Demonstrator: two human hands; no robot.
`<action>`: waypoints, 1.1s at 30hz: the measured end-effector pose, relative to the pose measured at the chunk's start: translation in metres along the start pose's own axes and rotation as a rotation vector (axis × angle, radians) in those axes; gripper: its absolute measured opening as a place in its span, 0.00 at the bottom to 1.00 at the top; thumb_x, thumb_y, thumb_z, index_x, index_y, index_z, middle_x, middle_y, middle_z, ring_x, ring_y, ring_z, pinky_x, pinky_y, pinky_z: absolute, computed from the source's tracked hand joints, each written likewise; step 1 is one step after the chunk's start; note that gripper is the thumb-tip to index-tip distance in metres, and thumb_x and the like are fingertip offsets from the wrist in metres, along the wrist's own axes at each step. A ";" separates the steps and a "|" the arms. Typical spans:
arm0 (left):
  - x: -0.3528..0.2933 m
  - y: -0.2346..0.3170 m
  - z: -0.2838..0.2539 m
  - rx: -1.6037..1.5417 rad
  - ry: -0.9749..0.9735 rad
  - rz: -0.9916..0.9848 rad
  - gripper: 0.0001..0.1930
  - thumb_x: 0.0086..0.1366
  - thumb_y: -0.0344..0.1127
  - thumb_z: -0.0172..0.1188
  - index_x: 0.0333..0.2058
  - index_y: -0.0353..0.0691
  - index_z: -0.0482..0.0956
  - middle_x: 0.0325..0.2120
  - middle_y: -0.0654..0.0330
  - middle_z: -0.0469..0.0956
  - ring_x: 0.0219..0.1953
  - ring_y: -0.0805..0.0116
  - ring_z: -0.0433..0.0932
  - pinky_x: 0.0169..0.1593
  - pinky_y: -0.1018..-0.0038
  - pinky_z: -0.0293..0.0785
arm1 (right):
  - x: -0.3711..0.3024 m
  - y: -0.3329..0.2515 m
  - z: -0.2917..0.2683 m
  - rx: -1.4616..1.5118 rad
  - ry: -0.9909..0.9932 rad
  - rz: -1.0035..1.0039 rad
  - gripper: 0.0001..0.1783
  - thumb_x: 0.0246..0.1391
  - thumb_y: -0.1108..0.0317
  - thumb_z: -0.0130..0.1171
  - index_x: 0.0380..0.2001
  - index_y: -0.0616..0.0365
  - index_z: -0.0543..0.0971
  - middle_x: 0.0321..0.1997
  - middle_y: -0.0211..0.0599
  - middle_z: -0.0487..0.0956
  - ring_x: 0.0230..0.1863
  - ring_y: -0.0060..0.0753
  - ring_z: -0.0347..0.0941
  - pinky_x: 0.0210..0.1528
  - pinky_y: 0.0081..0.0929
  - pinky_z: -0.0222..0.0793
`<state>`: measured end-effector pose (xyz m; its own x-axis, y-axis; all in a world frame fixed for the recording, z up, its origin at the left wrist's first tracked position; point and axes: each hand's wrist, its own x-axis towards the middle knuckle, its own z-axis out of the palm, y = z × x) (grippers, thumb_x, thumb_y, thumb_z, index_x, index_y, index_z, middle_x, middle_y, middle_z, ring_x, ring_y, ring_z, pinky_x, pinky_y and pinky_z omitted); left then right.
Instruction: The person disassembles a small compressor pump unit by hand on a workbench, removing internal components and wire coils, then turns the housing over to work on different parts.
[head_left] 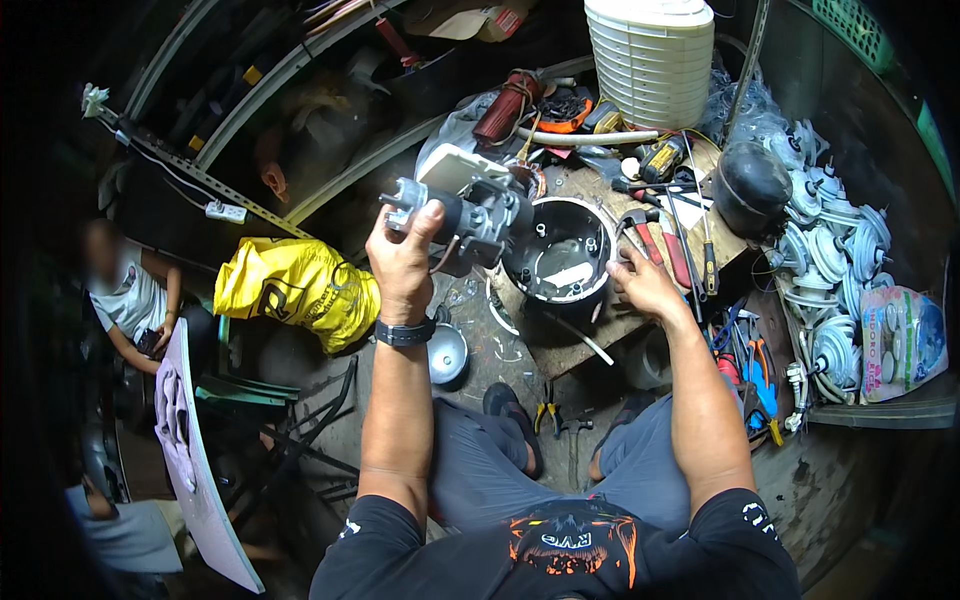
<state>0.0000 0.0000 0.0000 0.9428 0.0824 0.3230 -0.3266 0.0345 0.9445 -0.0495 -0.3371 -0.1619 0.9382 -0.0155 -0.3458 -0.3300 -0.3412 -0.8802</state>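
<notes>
Above the left end of a cluttered wooden workbench (585,185), the left hand (403,262) grips a dark motor unit (475,218) with grey fittings, the thumb laid over its near end. A black strap watch (405,332) circles that wrist. Just right of the motor unit, a round black tub (560,212) with a pale rim sits open side up on the bench, with small posts and a white piece (570,277) inside. The right hand (648,288) is at the tub's right rim, its fingers bent; whether they pinch the rim or only rest against it, I cannot tell.

Beyond that hand lie red-handled pliers (675,260), a yellow-and-black screwdriver (710,268) and, farther back, a yellow drill (662,157). A tall white bucket (650,65) stands at the back, and a black dome (750,190) stands near the bench's right edge. Farther right, pale plastic parts (830,245) are heaped beside a printed bag (903,340).

Between the feet, yellow-and-black pliers (547,412) lie next to a hammer (574,440) on the floor. Off to the left are a bulging yellow bag (295,290) and another person (145,290), seated.
</notes>
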 end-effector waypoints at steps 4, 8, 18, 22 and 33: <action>-0.014 0.005 -0.016 -0.121 0.069 -0.078 0.18 0.64 0.41 0.74 0.46 0.38 0.80 0.37 0.66 0.82 0.39 0.78 0.79 0.47 0.77 0.76 | -0.008 -0.016 0.013 0.438 -0.070 0.127 0.38 0.71 0.53 0.57 0.72 0.63 0.59 0.60 0.54 0.77 0.48 0.48 0.82 0.44 0.41 0.84; -0.026 -0.013 -0.033 -0.292 0.133 -0.159 0.16 0.66 0.39 0.72 0.46 0.37 0.80 0.38 0.65 0.83 0.38 0.75 0.82 0.46 0.75 0.79 | -0.001 -0.009 0.017 0.645 -0.199 0.157 0.31 0.71 0.54 0.55 0.66 0.64 0.64 0.57 0.50 0.79 0.48 0.49 0.82 0.40 0.45 0.85; -0.029 -0.049 -0.015 -0.529 0.127 -0.377 0.16 0.70 0.45 0.67 0.46 0.40 0.82 0.42 0.59 0.85 0.41 0.66 0.86 0.47 0.63 0.85 | -0.001 -0.012 0.018 0.708 -0.261 0.166 0.27 0.68 0.60 0.54 0.63 0.63 0.67 0.57 0.48 0.79 0.51 0.43 0.82 0.47 0.49 0.83; -0.015 -0.071 -0.011 -0.718 0.158 -0.507 0.19 0.72 0.50 0.64 0.52 0.43 0.80 0.48 0.58 0.84 0.50 0.58 0.82 0.57 0.49 0.78 | 0.001 -0.016 0.014 0.631 -0.238 0.139 0.38 0.66 0.58 0.59 0.73 0.58 0.58 0.65 0.51 0.73 0.54 0.49 0.79 0.52 0.50 0.81; -0.012 -0.075 -0.011 -0.901 0.147 -0.561 0.21 0.70 0.53 0.64 0.52 0.44 0.80 0.48 0.59 0.85 0.50 0.58 0.83 0.59 0.54 0.78 | 0.002 -0.010 0.013 0.672 -0.305 0.203 0.28 0.70 0.57 0.55 0.64 0.62 0.65 0.57 0.48 0.78 0.45 0.50 0.83 0.40 0.46 0.86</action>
<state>0.0123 0.0071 -0.0751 0.9758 -0.0566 -0.2110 0.1654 0.8226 0.5441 -0.0458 -0.3215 -0.1584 0.8144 0.2763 -0.5103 -0.5767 0.2874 -0.7647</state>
